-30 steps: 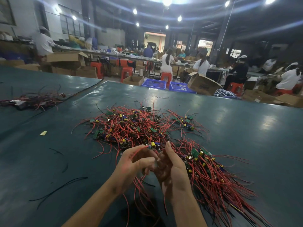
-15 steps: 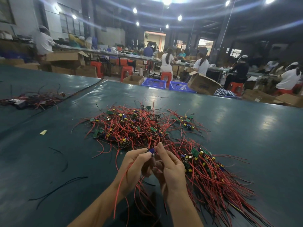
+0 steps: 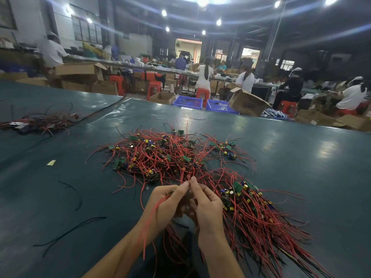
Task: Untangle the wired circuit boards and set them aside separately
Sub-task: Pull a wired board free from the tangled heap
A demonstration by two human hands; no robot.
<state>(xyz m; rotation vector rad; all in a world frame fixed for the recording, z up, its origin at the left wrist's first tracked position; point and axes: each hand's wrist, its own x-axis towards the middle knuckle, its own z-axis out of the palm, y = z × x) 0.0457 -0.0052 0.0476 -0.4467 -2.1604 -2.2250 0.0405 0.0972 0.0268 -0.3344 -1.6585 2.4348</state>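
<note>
Closer together now, left hand (image 3: 166, 205) and right hand (image 3: 209, 205) meet at the tips, both pinching red wires (image 3: 150, 218) that trail over the left wrist.

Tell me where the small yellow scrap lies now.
The yellow scrap lies at the left of the table in the head view, left of the big red-wired pile and nearer than the small wire bundle.

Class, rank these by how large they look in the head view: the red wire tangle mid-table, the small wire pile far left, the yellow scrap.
1. red wire tangle
2. small wire pile (farther off, so true size unsure)
3. yellow scrap
</note>
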